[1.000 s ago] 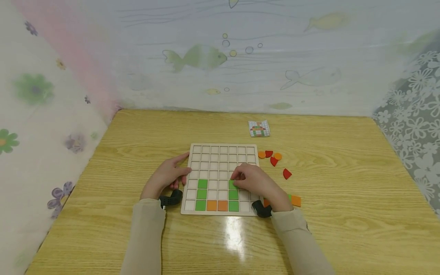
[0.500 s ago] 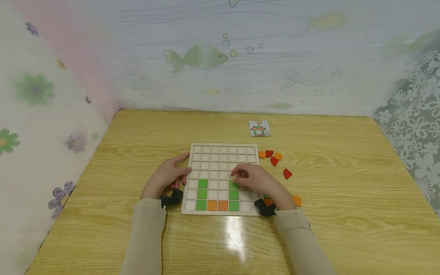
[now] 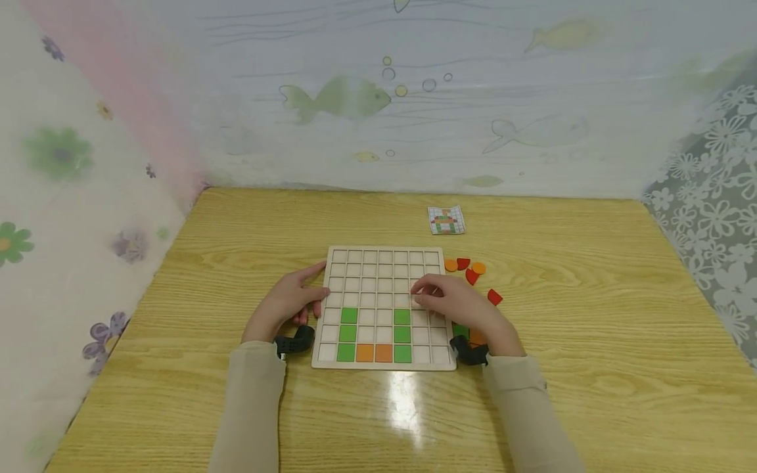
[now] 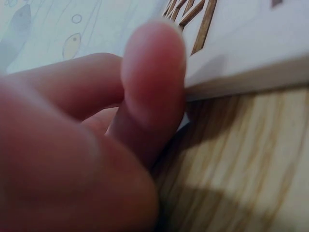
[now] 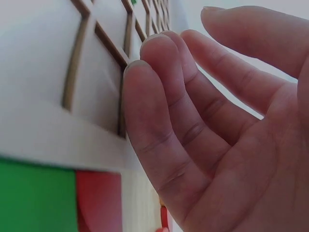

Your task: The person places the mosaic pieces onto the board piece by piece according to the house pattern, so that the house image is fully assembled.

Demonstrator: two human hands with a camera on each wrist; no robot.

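The light wooden grid board (image 3: pixel 376 316) lies flat on the table. Three green tiles stand in one column at left, three more in another, topped by a green tile (image 3: pixel 402 316); two orange tiles (image 3: pixel 374 353) fill cells between them in the nearest row. My left hand (image 3: pixel 285 299) rests against the board's left edge, thumb on the rim, index finger stretched along the side. My right hand (image 3: pixel 464 305) hovers over the board's right part, fingers loosely bent. In the right wrist view no piece is between the fingers of that hand (image 5: pixel 212 106).
Red quarter pieces (image 3: pixel 494 297) and orange round pieces (image 3: pixel 479 269) lie right of the board. Green (image 3: pixel 460 332) and orange tiles (image 3: pixel 476 337) are partly hidden beside my right wrist. A small patterned picture card (image 3: pixel 446 221) lies behind the board. A wall cloth borders the table's back.
My right hand has drawn back to the right from the top green tile of the right column, leaving that tile in its cell. My left hand has stayed put.
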